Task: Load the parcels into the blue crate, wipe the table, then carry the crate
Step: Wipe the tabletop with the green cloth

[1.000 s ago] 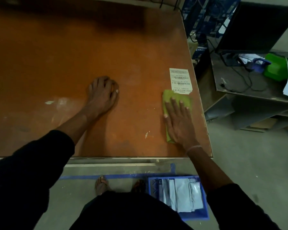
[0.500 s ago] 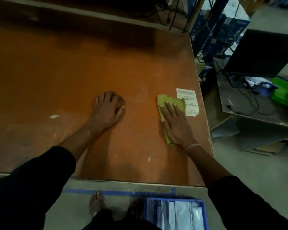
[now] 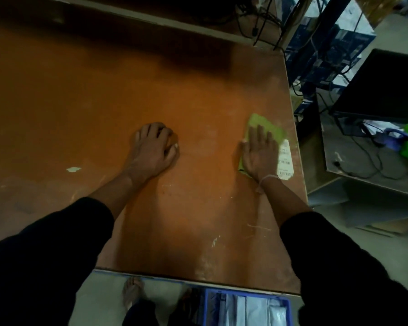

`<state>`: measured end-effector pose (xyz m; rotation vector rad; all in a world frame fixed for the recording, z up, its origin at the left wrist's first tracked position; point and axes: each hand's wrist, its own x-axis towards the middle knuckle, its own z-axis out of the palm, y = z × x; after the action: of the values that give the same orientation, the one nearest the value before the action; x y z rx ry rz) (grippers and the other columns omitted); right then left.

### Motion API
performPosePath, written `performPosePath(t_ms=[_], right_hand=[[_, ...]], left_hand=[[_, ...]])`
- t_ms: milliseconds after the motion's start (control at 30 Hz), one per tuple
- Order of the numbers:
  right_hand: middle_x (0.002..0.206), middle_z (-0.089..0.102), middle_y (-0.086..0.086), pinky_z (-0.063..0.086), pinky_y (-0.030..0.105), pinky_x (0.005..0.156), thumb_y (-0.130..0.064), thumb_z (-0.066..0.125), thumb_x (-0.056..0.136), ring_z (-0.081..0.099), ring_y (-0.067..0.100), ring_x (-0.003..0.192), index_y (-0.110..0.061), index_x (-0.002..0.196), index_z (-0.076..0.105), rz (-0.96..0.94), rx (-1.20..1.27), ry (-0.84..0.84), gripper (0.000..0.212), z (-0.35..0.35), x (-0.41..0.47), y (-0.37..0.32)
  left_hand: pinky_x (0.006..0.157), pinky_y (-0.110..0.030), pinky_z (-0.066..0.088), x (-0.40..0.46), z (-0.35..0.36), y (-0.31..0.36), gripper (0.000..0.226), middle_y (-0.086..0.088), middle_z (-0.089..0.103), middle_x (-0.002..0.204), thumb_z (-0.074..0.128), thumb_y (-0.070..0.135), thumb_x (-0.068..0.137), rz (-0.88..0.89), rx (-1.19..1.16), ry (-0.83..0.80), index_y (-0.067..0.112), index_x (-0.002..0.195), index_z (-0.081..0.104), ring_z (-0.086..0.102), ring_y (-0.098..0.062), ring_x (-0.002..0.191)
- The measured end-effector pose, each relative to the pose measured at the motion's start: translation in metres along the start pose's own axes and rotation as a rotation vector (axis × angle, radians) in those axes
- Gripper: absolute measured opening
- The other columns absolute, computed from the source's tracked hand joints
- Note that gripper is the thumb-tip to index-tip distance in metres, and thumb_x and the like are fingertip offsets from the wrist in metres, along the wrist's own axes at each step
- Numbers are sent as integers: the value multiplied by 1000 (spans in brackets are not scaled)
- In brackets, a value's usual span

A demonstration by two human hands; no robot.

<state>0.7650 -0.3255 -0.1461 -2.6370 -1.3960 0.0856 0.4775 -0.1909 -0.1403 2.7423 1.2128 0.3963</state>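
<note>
The right hand (image 3: pixel 259 154) lies flat, fingers straight and together, pressing a yellow-green cloth (image 3: pixel 267 128) onto the orange table (image 3: pixel 104 102) near its right edge; the cloth shows beyond the fingertips and along the thumb side of the palm. Just right of that hand, a white barcode label (image 3: pixel 285 163) lies on the table, and the cloth overlaps its far end. The left hand (image 3: pixel 153 151) rests on the table near the middle, well apart from the cloth, its fingers loosely curled under and gripping nothing. Both forearms come out of black sleeves. On the floor below the table's near edge sits the blue crate (image 3: pixel 209 304), holding white and grey parcels (image 3: pixel 252 311) stood side by side. A bare foot (image 3: pixel 132 292) stands just left of the crate.
</note>
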Motion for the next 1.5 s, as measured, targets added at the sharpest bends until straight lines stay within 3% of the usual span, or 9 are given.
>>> performPosePath(t_ms=[100, 233, 400, 600, 800, 967, 1133, 1267, 1500], right_hand=[[166, 13, 0, 11, 47, 123, -51, 14, 102, 8, 29, 153, -29, 158, 20, -354, 27, -45, 60, -4, 19, -6], [166, 11, 5, 11, 51, 122, -50, 14, 102, 8, 34, 152, -24, 158, 18, 38, 6, -14, 62, 4, 57, -14], [167, 9, 0, 11, 49, 123, -49, 14, 103, 7, 29, 153, -29, 158, 17, -374, -15, -70, 58, 7, 86, -43], [166, 10, 6, 11, 50, 122, -44, 17, 102, 8, 34, 152, -24, 158, 18, 32, -17, -11, 59, 12, 142, -58], [167, 9, 3, 11, 47, 123, -48, 12, 101, 9, 30, 153, -28, 159, 14, -451, -73, -129, 61, 14, 164, -66], [166, 13, 6, 15, 49, 120, -43, 17, 101, 14, 35, 151, -23, 158, 18, -55, -61, -27, 60, 14, 173, -67], [166, 9, 1, 12, 47, 123, -45, 15, 104, 8, 29, 153, -28, 158, 17, -539, -49, -107, 57, 15, 143, -71], [166, 10, 1, 10, 48, 123, -46, 10, 103, 9, 31, 153, -29, 158, 16, -147, -20, -45, 58, 14, 128, -50], [167, 7, 1, 10, 48, 123, -50, 5, 100, 7, 31, 153, -30, 159, 14, -353, -52, -47, 63, 9, 77, -43]], left_hand=[[94, -48, 38, 1, 1, -2, 47, -10, 46, 135, 37, 52, 101, 4, 9, 6, 17, 129, 53, 44, -35, 119], [94, -50, 39, 2, 1, -2, 49, -10, 47, 136, 35, 53, 100, -4, 17, 5, 18, 130, 53, 43, -35, 121], [94, -48, 37, 1, 3, -3, 45, -9, 46, 137, 40, 50, 103, 10, 20, 25, 18, 132, 52, 43, -33, 123], [93, -46, 37, 4, 7, -4, 44, -7, 47, 135, 43, 50, 101, 10, 35, 44, 19, 130, 53, 44, -32, 122], [95, -46, 37, 4, 8, -8, 46, -7, 46, 137, 41, 51, 101, 13, 10, 48, 18, 132, 52, 43, -32, 124], [96, -46, 36, 5, 8, -7, 46, -6, 46, 138, 41, 51, 101, 5, 17, 40, 19, 133, 52, 43, -32, 124], [98, -47, 36, 3, 8, -8, 45, -7, 45, 139, 39, 51, 104, 17, 13, 41, 19, 134, 50, 42, -32, 126], [100, -48, 36, 1, 4, -5, 46, -7, 45, 141, 36, 50, 104, 1, 15, 31, 19, 135, 50, 42, -33, 127], [98, -47, 37, -2, 2, -5, 43, -8, 47, 138, 37, 45, 104, 7, 1, 20, 16, 132, 52, 42, -33, 123]])
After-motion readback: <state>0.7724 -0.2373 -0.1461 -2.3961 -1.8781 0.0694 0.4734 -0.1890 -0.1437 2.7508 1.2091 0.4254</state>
